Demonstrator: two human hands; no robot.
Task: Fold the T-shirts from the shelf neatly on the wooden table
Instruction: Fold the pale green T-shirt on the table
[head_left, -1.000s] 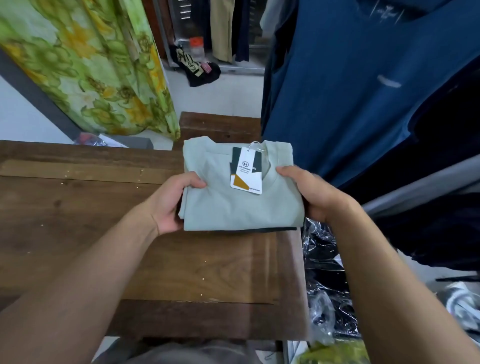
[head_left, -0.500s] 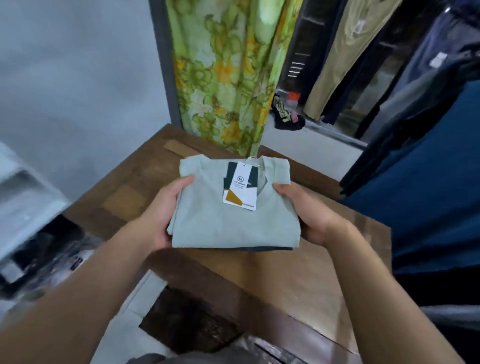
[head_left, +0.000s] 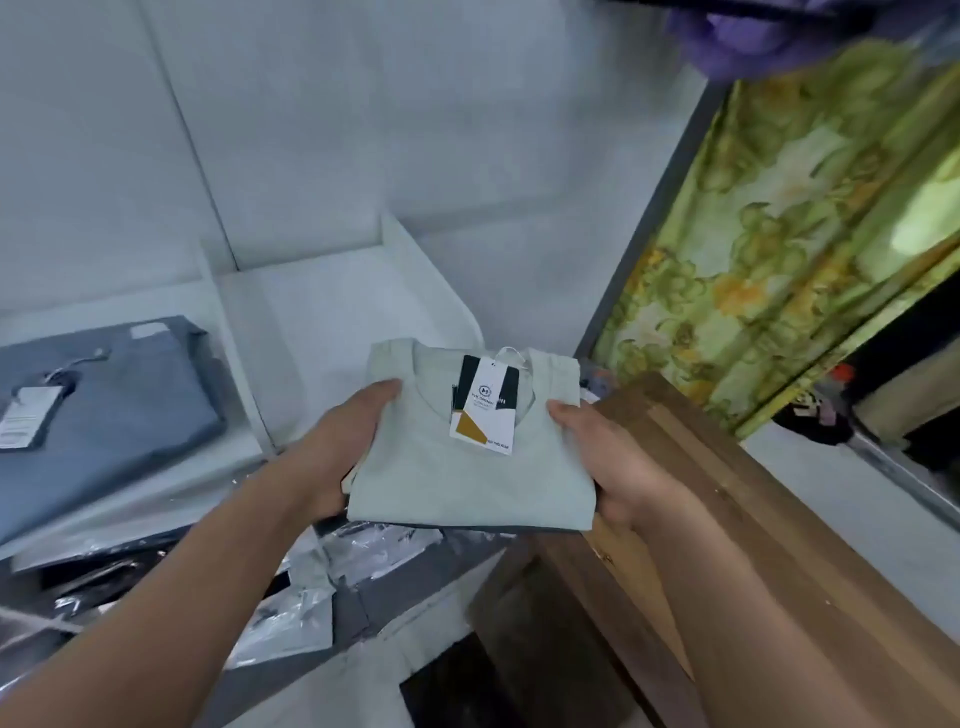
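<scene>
**Folded shirt held in both hands, just off the table**

Person stands at the corner of the wooden table (head_left: 753, 519), facing the white shelf (head_left: 311, 301). Both bare forearms reach forward.

Pale green T-shirt (head_left: 467, 467): folded, held flat between the two hands, collar away from the person, front up. It is in the air just left of the table's edge, over the gap between table and shelf, not resting on the wood. A thin dark edge (head_left: 493, 529) shows under its near hem; cannot tell whether that is a second garment or part of the same one.

Left hand (head_left: 343, 441): grips the shirt's left side, thumb lying on top of the cloth, fingers tucked beneath and hidden.

Right hand (head_left: 608, 462): grips the right side the same way, thumb on top near the collar, fingers under the fold, out of sight. It is next to the table's edge.

Hang tag (head_left: 485, 410): white card with an ochre corner over a dark card, strung at the collar, lying on the chest.

Around: a blue-grey folded shirt (head_left: 104, 405) with its own white tag (head_left: 28, 415) lies in the shelf's left compartment, beyond a divider. Crinkled clear plastic bags (head_left: 311, 597) lie piled below the hands. A green and yellow floral curtain (head_left: 779, 260) hangs beyond the table on the right. Something purple (head_left: 753, 36), blurred, shows at the top edge
</scene>
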